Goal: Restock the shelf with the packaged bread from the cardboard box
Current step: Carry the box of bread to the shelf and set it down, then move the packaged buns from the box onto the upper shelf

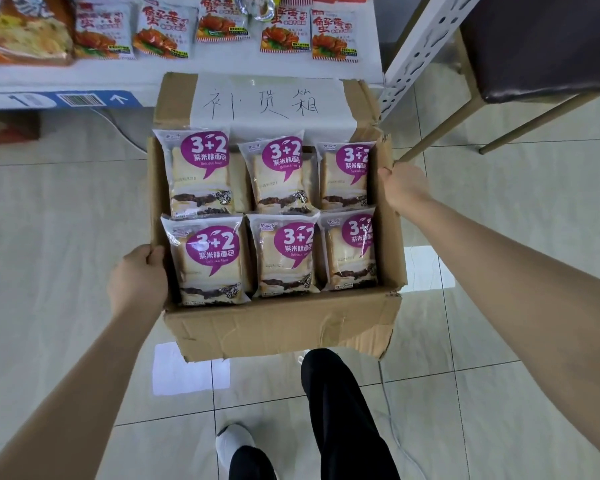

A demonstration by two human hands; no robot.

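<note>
Six bread packs in a box gripped at both sides

Six packs of packaged bread (205,174) lie in two rows of three inside the cardboard box (281,327), each printed "3+2" on a purple bubble. The left hand (137,278) curls over the box's left wall, the right hand (400,187) over its right wall; fingertips are hidden inside. Handwriting marks the white paper label (267,100) on the far flap. The shelf (66,81) above is cut off, its snack packets (163,32) blurred.

Glossy pale floor tiles (499,393) reflect overhead light, with a dark-cushioned chair (541,46) at upper right.
</note>
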